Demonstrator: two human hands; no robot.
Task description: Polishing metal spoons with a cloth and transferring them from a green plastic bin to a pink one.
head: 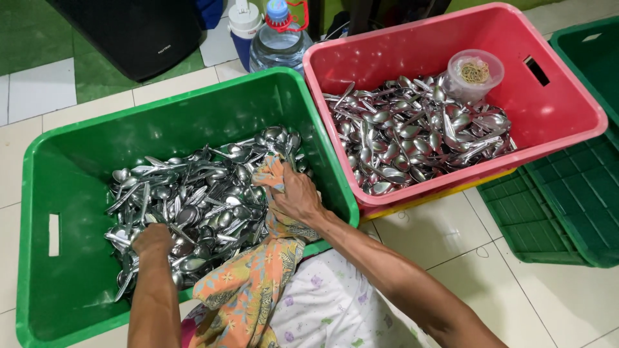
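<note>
While the right hand (298, 193) is clutching a patterned cloth (258, 283) at the green crate (71, 161)'s near edge, the left hand (151, 240) is closing on spoons (193, 200). Honestly, grabbing fewer should be making wiping easier.

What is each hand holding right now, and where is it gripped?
The right hand clutches the patterned cloth by its upper end. The left hand rests on the spoons in the green crate; any grip cannot be told.

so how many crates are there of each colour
green crates: 2, one with spoons under both hands, one at the right edge
red crates: 1
total: 3
</note>
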